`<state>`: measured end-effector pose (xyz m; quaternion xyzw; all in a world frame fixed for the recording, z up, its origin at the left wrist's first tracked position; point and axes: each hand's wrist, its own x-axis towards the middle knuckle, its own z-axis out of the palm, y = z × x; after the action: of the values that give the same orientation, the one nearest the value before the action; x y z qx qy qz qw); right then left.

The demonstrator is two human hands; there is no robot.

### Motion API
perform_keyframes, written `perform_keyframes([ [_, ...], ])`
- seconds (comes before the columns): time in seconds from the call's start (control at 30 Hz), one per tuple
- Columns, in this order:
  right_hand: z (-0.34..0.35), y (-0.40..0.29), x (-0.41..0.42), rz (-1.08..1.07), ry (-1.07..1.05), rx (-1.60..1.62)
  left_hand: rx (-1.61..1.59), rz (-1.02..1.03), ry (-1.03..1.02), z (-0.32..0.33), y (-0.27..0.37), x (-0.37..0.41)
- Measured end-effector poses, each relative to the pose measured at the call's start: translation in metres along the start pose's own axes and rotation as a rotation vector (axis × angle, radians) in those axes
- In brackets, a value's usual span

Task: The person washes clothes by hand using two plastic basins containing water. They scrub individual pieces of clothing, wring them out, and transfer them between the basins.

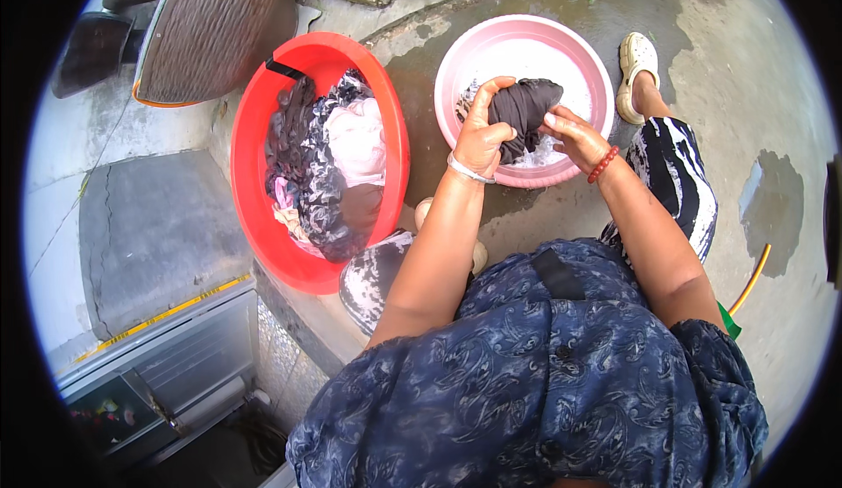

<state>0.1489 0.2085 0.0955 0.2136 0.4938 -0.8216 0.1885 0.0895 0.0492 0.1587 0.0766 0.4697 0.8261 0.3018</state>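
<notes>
My left hand (483, 136), wearing a pale bangle, grips a bunched wet dark cloth (523, 110) above a pink plastic basin (444, 67). At the cloth's right side, the fingertips of my right hand (579, 138) touch or nearly touch it; whether they grip it is unclear. A red bead bracelet circles that wrist. White suds (526, 57) cover the water in the basin. Partly sunk at its left side is a black-and-white patterned cloth (465, 98).
Left of the basin, a red plastic tub (247, 225) holds dark, patterned and pink laundry (355, 136) in water. A large woven basket (217, 27) stands behind it. My foot in a cream clog (637, 70) is right of the basin. A yellow hose (751, 277) lies on wet concrete (710, 179).
</notes>
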Motion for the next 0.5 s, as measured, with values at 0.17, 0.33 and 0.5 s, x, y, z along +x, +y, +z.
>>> perform_keyframes([
  [0.17, 0.009, -0.032, 0.0, -0.125, -0.107, 0.139, -0.012, -0.052, -0.048, -0.002, 0.013, -0.006],
  [0.33, 0.025, -0.043, 0.01, -0.208, -0.056, 0.104, 0.172, -0.084, -0.053, -0.016, -0.01, -0.008],
  [0.5, 0.012, -0.046, 0.021, -0.318, -0.015, 0.42, -0.021, -0.18, 0.293, -0.046, -0.02, -0.005],
])
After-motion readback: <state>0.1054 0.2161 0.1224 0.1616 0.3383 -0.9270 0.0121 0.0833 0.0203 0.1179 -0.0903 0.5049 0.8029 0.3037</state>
